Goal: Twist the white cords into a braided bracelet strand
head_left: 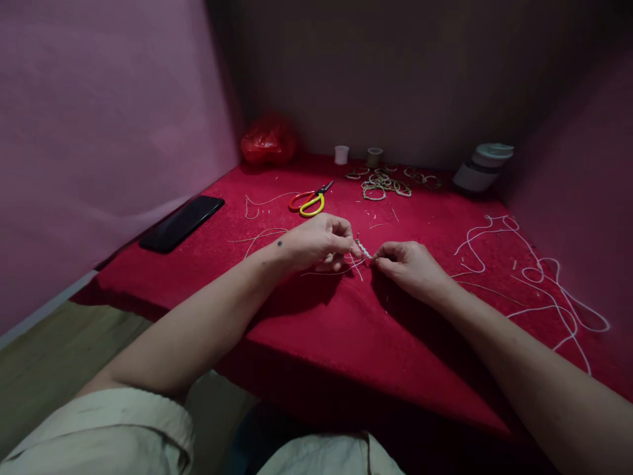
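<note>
Pinched braided cord (364,251) in right hand (409,265), apparently to steady it; closed left hand (321,243) on thin strands (359,269).

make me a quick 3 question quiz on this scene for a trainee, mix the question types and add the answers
1. Multiple choice: what colours are the two handles of the scissors?
A) blue and green
B) red and yellow
C) both black

2. True or false: the red plastic bag lies farther back on the table than the scissors.

3. Short answer: which of the person's hands pinches the lower right end of the short braided cord?

Key:
1. B
2. True
3. The right hand
</note>
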Tool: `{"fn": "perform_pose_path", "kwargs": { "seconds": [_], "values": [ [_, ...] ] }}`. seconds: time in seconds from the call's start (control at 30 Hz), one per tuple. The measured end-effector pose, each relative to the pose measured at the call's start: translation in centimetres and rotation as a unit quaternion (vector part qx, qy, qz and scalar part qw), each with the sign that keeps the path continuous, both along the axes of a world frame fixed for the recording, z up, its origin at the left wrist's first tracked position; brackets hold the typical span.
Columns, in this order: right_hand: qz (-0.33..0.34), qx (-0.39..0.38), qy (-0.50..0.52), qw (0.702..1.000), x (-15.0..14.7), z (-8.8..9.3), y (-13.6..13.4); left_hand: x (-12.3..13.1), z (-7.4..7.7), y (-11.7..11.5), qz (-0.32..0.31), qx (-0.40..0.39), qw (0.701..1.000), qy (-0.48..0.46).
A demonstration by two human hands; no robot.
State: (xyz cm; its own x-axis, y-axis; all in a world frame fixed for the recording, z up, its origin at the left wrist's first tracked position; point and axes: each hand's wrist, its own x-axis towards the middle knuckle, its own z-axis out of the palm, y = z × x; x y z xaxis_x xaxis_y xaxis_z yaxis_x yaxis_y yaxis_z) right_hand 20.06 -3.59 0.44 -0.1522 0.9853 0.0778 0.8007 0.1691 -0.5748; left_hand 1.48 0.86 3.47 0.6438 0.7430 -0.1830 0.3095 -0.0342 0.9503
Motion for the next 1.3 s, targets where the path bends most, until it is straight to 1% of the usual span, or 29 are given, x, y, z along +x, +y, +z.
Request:
{"fn": "perform_pose_path", "kwargs": {
  "seconds": [0.1,0.17,0.23,0.3,0.4,0.5,0.57,0.67,0.77,0.87,1.0,1.13,1.23,1.3],
  "values": [
    [0.012,-0.005,0.007,1.0,0.1,0.1,0.0,0.0,-0.5,0.0,-0.015,-0.071,0.997,-0.021],
    [0.015,-0.011,0.018,1.0,0.1,0.1,0.0,0.1,-0.9,0.1,-0.024,-0.099,0.995,-0.02],
    [0.015,-0.017,0.028,0.999,0.1,0.1,0.0,0.2,-1.2,0.0,-0.046,-0.111,0.993,-0.018],
    [0.015,-0.023,0.037,0.999,0.1,0.0,0.0,0.5,-1.3,-0.2,-0.066,-0.102,0.992,-0.012],
    [0.012,-0.035,0.06,0.998,0.2,-0.2,0.1,0.9,-1.4,-0.5,-0.08,-0.042,0.995,0.048],
    [0.004,-0.042,0.074,0.996,0.2,-0.3,0.3,1.1,-1.4,-0.5,-0.098,0.051,0.987,0.118],
    [-0.004,-0.044,0.071,0.996,0.2,-0.3,0.3,1.1,-1.4,-0.2,-0.117,0.128,0.974,0.144],
    [-0.018,-0.045,0.059,0.997,0.1,-0.3,0.5,0.9,-1.3,0.0,-0.142,0.243,0.945,0.167],
    [-0.024,-0.044,0.059,0.997,0.0,-0.4,0.6,0.8,-1.4,-0.1,-0.164,0.31,0.921,0.17],
    [-0.026,-0.046,0.068,0.996,0.1,-0.5,0.5,0.9,-1.3,-0.5,-0.175,0.338,0.907,0.181],
    [-0.026,-0.05,0.078,0.995,0.1,-0.5,0.5,0.9,-1.2,-0.6,-0.17,0.351,0.898,0.204],
    [-0.023,-0.061,0.09,0.994,0.1,-0.4,0.6,0.9,-1.1,-0.8,-0.174,0.361,0.899,0.178],
    [-0.021,-0.079,0.117,0.99,0.2,-0.3,0.6,1.1,-1.2,-1.6,-0.211,0.352,0.9,0.145],
    [-0.023,-0.088,0.134,0.987,0.2,-0.3,0.6,1.3,-1.1,-2.7,-0.266,0.346,0.891,0.128]
  ]
}}
